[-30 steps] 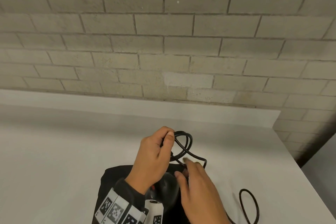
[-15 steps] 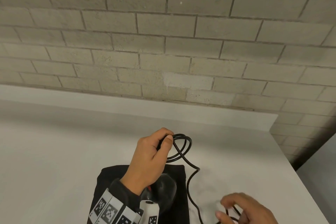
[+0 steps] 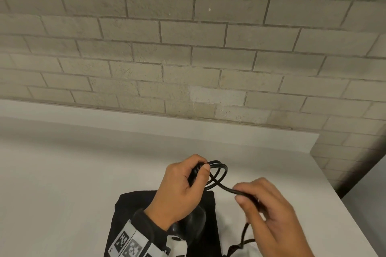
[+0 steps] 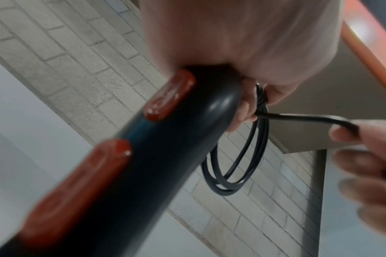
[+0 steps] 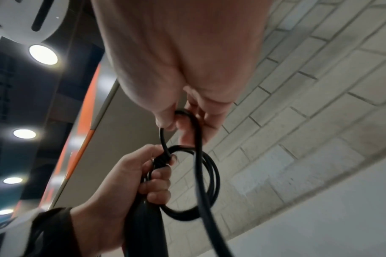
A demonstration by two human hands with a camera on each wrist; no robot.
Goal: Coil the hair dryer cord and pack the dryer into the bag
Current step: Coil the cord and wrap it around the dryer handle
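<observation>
Black cord [image 3: 217, 173] part-coiled: left hand [image 3: 181, 190] grips dryer [image 4: 143, 156] and loops, right hand [image 3: 269, 213] pinches slack; bag [image 3: 133, 204] unpacked.

Glossy black plastic dryer [image 4: 157, 156], smooth rubbery cord [image 3: 219, 173], matt cloth bag [image 3: 129, 210], rough brick wall [image 3: 188, 58].

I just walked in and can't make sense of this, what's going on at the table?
A person is winding up a hair dryer's cord. Their left hand grips the dryer's handle together with a few finished loops of the black cord. Their right hand pinches the next stretch of cord close to the coil; more slack trails off below that hand. A black bag lies flat on the white table underneath; the dryer is not in it yet.
</observation>
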